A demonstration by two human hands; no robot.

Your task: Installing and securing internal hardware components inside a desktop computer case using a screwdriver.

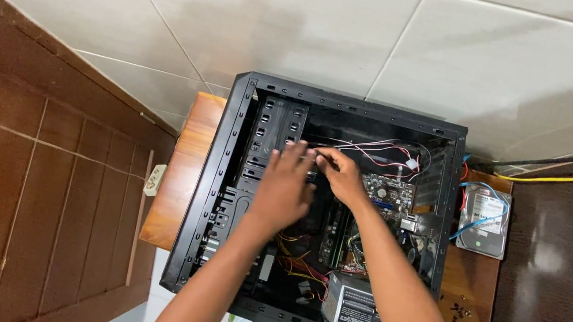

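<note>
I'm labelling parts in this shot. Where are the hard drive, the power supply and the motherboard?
hard drive (484, 222): head view, its top label.
power supply (353, 307): head view, its grey top.
motherboard (389, 191): head view, its green board.

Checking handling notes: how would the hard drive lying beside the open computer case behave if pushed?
The hard drive looks flat and boxy, so it would likely slide, not roll. Its blue cable runs toward the computer case, so it would probably tug back.

Black computer case (225, 175) open on its side, wires (383, 152) exposed inside.
</note>
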